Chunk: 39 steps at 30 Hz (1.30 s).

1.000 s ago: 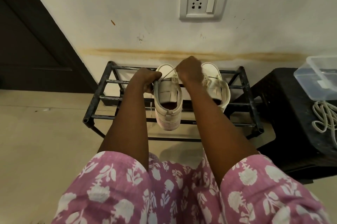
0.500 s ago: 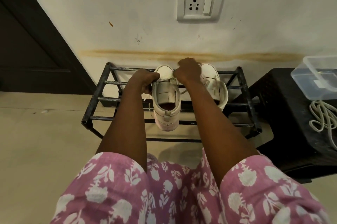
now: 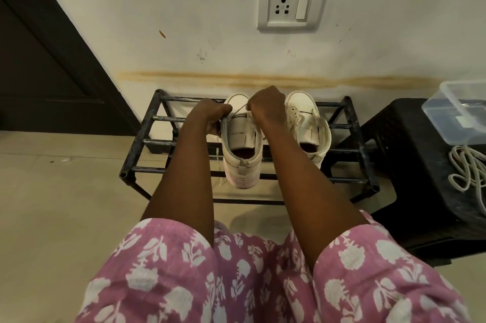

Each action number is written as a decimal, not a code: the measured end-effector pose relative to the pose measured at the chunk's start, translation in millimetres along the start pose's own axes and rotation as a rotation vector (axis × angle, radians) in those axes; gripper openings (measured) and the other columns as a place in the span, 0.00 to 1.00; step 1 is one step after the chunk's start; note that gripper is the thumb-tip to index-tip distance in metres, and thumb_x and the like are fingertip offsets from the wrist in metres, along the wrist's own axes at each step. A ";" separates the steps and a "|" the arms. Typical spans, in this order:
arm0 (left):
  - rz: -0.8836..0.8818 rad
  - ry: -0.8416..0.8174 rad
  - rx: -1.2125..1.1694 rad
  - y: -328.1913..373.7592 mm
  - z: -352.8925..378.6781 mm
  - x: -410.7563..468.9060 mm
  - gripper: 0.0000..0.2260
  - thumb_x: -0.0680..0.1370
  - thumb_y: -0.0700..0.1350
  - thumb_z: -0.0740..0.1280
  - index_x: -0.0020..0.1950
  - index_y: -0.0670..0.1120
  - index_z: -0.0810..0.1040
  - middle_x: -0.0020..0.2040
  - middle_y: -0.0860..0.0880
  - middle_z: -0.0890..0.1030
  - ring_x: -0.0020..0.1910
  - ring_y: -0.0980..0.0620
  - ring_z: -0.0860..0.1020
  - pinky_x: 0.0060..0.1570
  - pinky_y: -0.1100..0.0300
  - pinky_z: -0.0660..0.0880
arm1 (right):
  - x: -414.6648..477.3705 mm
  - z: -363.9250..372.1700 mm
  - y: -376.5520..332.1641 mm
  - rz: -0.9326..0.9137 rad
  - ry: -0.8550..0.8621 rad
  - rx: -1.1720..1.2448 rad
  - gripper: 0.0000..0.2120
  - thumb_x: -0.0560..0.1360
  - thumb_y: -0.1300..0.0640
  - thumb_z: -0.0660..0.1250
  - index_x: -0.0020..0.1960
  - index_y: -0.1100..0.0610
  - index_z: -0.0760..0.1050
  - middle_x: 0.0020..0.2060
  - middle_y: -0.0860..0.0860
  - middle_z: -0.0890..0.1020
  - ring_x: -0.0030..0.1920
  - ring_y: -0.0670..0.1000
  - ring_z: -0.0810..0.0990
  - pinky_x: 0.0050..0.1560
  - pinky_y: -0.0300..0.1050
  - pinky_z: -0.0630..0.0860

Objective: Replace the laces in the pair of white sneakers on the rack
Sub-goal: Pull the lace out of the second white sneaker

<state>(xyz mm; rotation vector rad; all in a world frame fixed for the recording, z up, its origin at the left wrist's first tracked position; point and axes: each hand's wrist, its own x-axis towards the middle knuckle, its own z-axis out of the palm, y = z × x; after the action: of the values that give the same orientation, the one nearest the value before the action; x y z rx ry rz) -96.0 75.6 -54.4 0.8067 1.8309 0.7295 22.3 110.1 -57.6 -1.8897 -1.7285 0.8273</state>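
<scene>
Two white sneakers stand on a black metal rack, heels toward me. My left hand grips the left edge of the left sneaker near its eyelets. My right hand pinches a white lace that runs taut across the tongue of that sneaker. A loose lace end hangs down the left sneaker's left side. The right sneaker stands untouched, with laces loose at its top.
A black plastic stool stands to the right of the rack, carrying a clear lidded box and a coil of white laces. A wall socket is above. A dark door is at left. Beige tile floor surrounds.
My right hand dropped toward the tongue half a second ago and has now lifted again, drawing the lace taut. My left hand has kept its grip on the sneaker.
</scene>
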 end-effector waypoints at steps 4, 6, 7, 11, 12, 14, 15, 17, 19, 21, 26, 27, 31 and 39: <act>0.005 -0.007 -0.004 0.4 1.6 -0.2 0.06 0.76 0.38 0.64 0.39 0.39 0.72 0.36 0.43 0.74 0.31 0.49 0.74 0.35 0.53 0.77 | 4.8 -16.4 5.8 0.111 0.121 0.096 0.13 0.76 0.60 0.64 0.60 0.63 0.74 0.59 0.56 0.77 0.59 0.56 0.76 0.46 0.43 0.70; 0.004 -0.005 -0.004 1.2 2.5 -1.2 0.05 0.76 0.38 0.64 0.40 0.39 0.73 0.36 0.44 0.74 0.31 0.49 0.74 0.35 0.53 0.76 | 4.4 -22.8 7.9 0.174 0.193 0.211 0.12 0.75 0.63 0.63 0.59 0.64 0.72 0.57 0.59 0.77 0.57 0.59 0.78 0.47 0.46 0.73; 0.003 -0.006 -0.006 1.8 3.2 -1.7 0.06 0.76 0.38 0.64 0.40 0.39 0.72 0.36 0.44 0.73 0.31 0.49 0.74 0.35 0.53 0.76 | 3.9 -25.4 8.9 0.190 0.220 0.238 0.12 0.75 0.64 0.63 0.58 0.64 0.72 0.56 0.60 0.78 0.55 0.59 0.79 0.46 0.47 0.74; -0.001 0.000 -0.015 3.3 4.9 -3.1 0.08 0.77 0.37 0.63 0.38 0.40 0.71 0.35 0.44 0.72 0.31 0.50 0.72 0.33 0.56 0.74 | 1.0 -24.7 8.9 0.216 0.263 0.281 0.11 0.76 0.65 0.61 0.57 0.65 0.73 0.56 0.61 0.78 0.55 0.60 0.78 0.48 0.48 0.74; -0.001 -0.001 -0.024 3.2 4.9 -3.2 0.08 0.77 0.37 0.63 0.38 0.40 0.70 0.35 0.44 0.72 0.31 0.50 0.72 0.33 0.56 0.74 | 0.1 -23.6 8.0 0.217 0.269 0.289 0.11 0.76 0.65 0.61 0.57 0.65 0.73 0.56 0.61 0.77 0.56 0.60 0.78 0.48 0.47 0.74; -0.001 -0.009 -0.043 2.7 4.3 -3.4 0.08 0.77 0.37 0.62 0.38 0.40 0.70 0.35 0.44 0.71 0.31 0.50 0.72 0.32 0.56 0.74 | -1.8 -21.6 6.1 0.223 0.283 0.287 0.11 0.76 0.64 0.60 0.58 0.65 0.72 0.57 0.61 0.77 0.56 0.60 0.78 0.49 0.47 0.74; 0.000 -0.012 -0.047 2.2 4.3 -3.4 0.08 0.77 0.37 0.62 0.38 0.40 0.70 0.35 0.44 0.71 0.31 0.50 0.72 0.31 0.56 0.74 | -2.5 -21.5 5.7 0.225 0.289 0.285 0.11 0.77 0.64 0.60 0.58 0.65 0.72 0.57 0.61 0.77 0.56 0.60 0.78 0.50 0.48 0.74; 0.006 -0.011 -0.045 0.9 4.5 -3.4 0.08 0.77 0.37 0.63 0.38 0.40 0.70 0.35 0.44 0.72 0.30 0.50 0.73 0.31 0.56 0.74 | -2.2 -21.7 5.6 0.221 0.296 0.272 0.11 0.77 0.64 0.60 0.58 0.65 0.72 0.57 0.61 0.77 0.57 0.60 0.78 0.50 0.47 0.74; 0.018 -0.004 -0.030 -0.2 4.1 -1.8 0.07 0.77 0.37 0.64 0.38 0.40 0.71 0.35 0.44 0.73 0.31 0.49 0.74 0.34 0.53 0.77 | -1.3 -21.6 5.7 0.200 0.294 0.243 0.11 0.77 0.64 0.60 0.58 0.66 0.72 0.57 0.61 0.77 0.57 0.59 0.78 0.49 0.46 0.74; 0.022 0.008 -0.022 -0.7 3.9 -1.2 0.06 0.76 0.38 0.65 0.40 0.39 0.72 0.35 0.44 0.74 0.31 0.49 0.74 0.36 0.52 0.77 | -0.5 -22.1 7.9 0.186 0.293 0.222 0.11 0.77 0.65 0.60 0.58 0.66 0.72 0.56 0.61 0.78 0.55 0.59 0.78 0.49 0.47 0.75; 0.033 0.013 -0.022 0.8 6.0 -1.7 0.07 0.76 0.37 0.64 0.38 0.38 0.71 0.35 0.43 0.73 0.31 0.49 0.74 0.40 0.49 0.78 | -2.2 -20.1 18.5 0.167 0.306 0.133 0.09 0.76 0.65 0.61 0.56 0.66 0.73 0.54 0.61 0.79 0.54 0.59 0.80 0.49 0.47 0.76; 0.034 0.013 -0.014 1.1 6.4 -2.0 0.06 0.76 0.36 0.64 0.40 0.37 0.72 0.35 0.43 0.74 0.31 0.48 0.75 0.43 0.48 0.78 | -2.4 -19.3 19.0 0.150 0.305 0.102 0.10 0.76 0.65 0.61 0.56 0.66 0.73 0.54 0.61 0.79 0.54 0.59 0.80 0.50 0.47 0.76; 0.052 0.081 0.033 -0.2 4.0 -0.3 0.11 0.75 0.37 0.67 0.53 0.32 0.75 0.48 0.35 0.79 0.46 0.39 0.80 0.44 0.45 0.79 | 0.9 -14.8 16.2 0.024 0.162 -0.048 0.11 0.77 0.66 0.59 0.58 0.68 0.72 0.57 0.62 0.77 0.57 0.60 0.78 0.53 0.47 0.75; 0.128 0.180 0.177 -2.2 6.7 -4.3 0.11 0.70 0.42 0.74 0.38 0.37 0.75 0.45 0.35 0.82 0.31 0.43 0.79 0.37 0.51 0.81 | -9.2 2.6 -1.2 -0.349 -0.182 -0.179 0.13 0.74 0.64 0.62 0.57 0.64 0.79 0.56 0.60 0.80 0.57 0.58 0.77 0.56 0.45 0.72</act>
<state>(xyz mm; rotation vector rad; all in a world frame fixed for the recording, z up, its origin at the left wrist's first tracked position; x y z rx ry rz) -88.9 71.8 -56.2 1.0077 2.0410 0.7484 19.3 101.0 -57.4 -1.5861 -2.2287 0.7460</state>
